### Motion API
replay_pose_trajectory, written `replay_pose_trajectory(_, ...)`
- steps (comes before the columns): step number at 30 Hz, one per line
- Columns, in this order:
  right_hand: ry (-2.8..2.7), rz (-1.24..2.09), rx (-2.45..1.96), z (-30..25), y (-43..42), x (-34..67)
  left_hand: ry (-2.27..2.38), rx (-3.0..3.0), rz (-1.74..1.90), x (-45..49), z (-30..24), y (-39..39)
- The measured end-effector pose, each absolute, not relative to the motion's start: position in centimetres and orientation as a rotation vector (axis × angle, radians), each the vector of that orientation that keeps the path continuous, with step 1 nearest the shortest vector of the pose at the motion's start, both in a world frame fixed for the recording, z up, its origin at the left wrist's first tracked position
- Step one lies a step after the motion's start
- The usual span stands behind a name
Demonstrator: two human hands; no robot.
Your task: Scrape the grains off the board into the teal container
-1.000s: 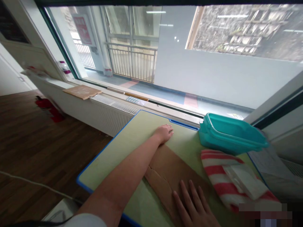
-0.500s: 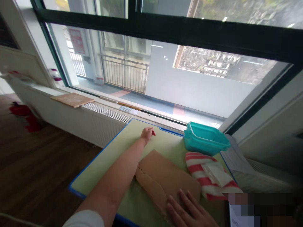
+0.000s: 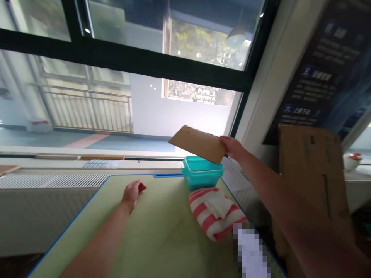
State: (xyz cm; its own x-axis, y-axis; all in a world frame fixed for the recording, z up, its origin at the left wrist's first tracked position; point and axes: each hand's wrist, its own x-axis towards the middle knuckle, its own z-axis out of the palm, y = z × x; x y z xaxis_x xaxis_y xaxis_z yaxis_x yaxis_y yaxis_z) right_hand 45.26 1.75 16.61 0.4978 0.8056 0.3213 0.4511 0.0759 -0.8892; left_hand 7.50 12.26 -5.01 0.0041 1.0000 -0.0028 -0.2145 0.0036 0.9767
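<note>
My right hand [image 3: 232, 148] grips the edge of a flat brown cardboard piece [image 3: 198, 143] and holds it up in the air above the teal plastic box [image 3: 202, 172]. My left hand [image 3: 132, 193] rests on the green table top [image 3: 156, 235], fingers curled round a small red thing [image 3: 142, 187] that I cannot name. A red-and-white striped cloth [image 3: 213, 214] with a white folded piece on it lies to the right of the table's middle, just in front of the box.
A large window [image 3: 116, 100] runs behind the table, with a radiator grille [image 3: 52, 180] along the sill. A tall cardboard box [image 3: 314, 173] stands at the right, under a dark poster [image 3: 319, 73]. The table has a blue rim [image 3: 164, 175].
My right hand has lifted the cardboard off the table and carried it up and to the right. My left hand has closed on the small red thing. The view has swung right.
</note>
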Motion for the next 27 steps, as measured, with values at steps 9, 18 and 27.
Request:
replay_pose_trajectory(9,-1.16,0.691,-1.749,11.3,4.9,49.8,1.111,1.174,1.28,7.1,-6.5,13.4)
replay_pose_trajectory(18,-1.148,0.423,-1.849,11.2,3.5,48.7,1.102,1.134,1.307,7.4,-6.0,13.1)
replay_pose_trajectory(27,-1.546,-0.502,-1.683,12.6,-10.3,38.8,1.142,1.094,1.328,7.6,-5.2,12.1)
